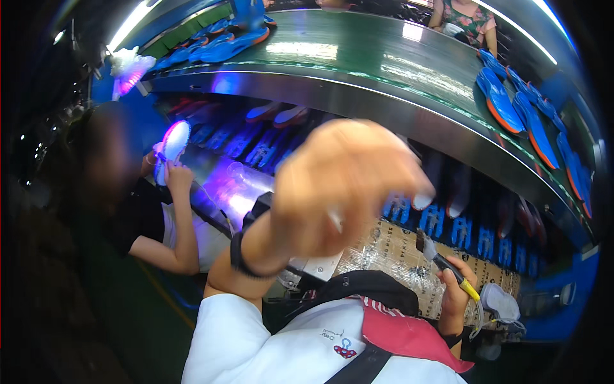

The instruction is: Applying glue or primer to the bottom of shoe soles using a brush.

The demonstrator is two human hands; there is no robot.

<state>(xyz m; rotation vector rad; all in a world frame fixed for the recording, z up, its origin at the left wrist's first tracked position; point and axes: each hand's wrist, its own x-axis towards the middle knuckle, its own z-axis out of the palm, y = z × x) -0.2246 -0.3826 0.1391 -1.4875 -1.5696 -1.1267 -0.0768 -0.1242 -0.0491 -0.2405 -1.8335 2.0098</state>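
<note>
My left hand [345,185] is raised close in front of the camera, in the middle of the view. It is smeared by motion, its fingers bent downward, and I cannot make out whether they hold anything. A dark band circles its wrist. At the lower right, my right hand [454,294] is closed round the black handle of a brush [440,259]. The brush has dark bristles pointing up and left, a pale collar and a yellow rear end. The bristles are over a worktop covered in tape-wrapped cardboard [361,259].
A green conveyor belt [320,32] runs across the far side, carrying blue shoe soles [502,105] with orange edges. Blue slotted holders [462,232] line its underside. A white shoe-like piece [499,299] lies beside my right hand. On the left, a co-worker's hands [176,173] hold a lit sole [174,141].
</note>
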